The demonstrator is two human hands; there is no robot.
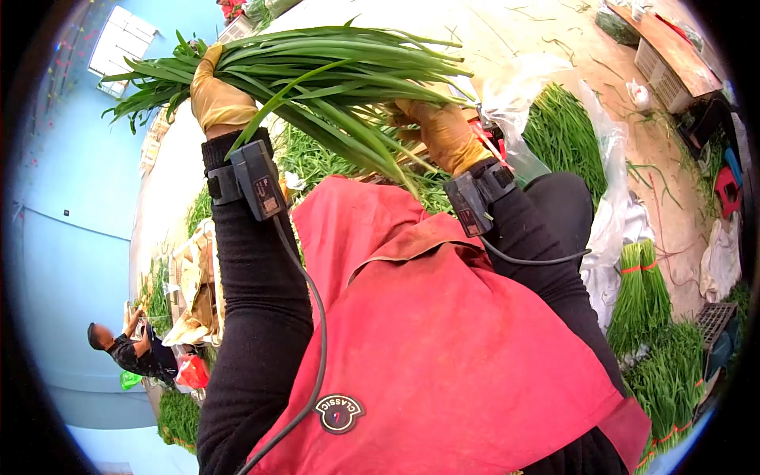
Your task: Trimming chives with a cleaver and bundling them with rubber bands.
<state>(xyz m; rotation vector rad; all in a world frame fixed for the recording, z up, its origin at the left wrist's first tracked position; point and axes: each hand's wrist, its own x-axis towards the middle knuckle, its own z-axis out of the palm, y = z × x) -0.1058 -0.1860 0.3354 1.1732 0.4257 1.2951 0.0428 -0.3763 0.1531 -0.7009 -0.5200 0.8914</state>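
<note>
My left hand [221, 92], in a tan glove, is closed around a thick bunch of long green leaves, probably garlic chives [320, 62]. The bunch is raised and lies nearly level, its leaf tips to the left and its stalk ends to the right. A few leaves droop toward my red apron [415, 332]. My right hand [448, 133], gloved too, is beside the stalk ends. Its fingers are partly hidden under them, so its grip cannot be made out. Red strips [496, 144] show just beside that hand. Loose greens [312, 154] lie below the bunch.
A clear plastic bag [614, 139] surrounds more greens [561, 139] at my right. Banded bundles [638, 297] stand farther right. A crate [659, 74] sits under a board [671, 50]. At far left a person [133, 353] is near a lined basket [199, 285]. Wrist devices have trailing cables.
</note>
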